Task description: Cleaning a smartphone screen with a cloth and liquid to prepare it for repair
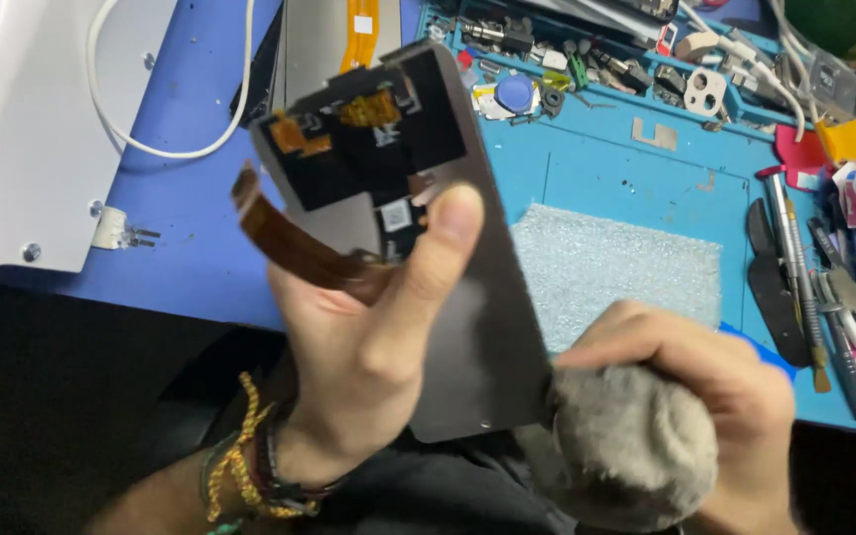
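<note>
White cable is looping over the blue mat far left, well apart from both hands. Left hand is gripping a phone screen panel, back side up, thumb pressing across its middle, fingers wrapped behind; brown flex ribbon is curling out just left of the thumb base. Braided bracelets are sitting on that wrist. Right hand is closed in a fist around a grey cloth wad, cloth touching the panel's lower right edge. Foam pad is lying just above the right hand; tweezers and tools are lying right of it.
</note>
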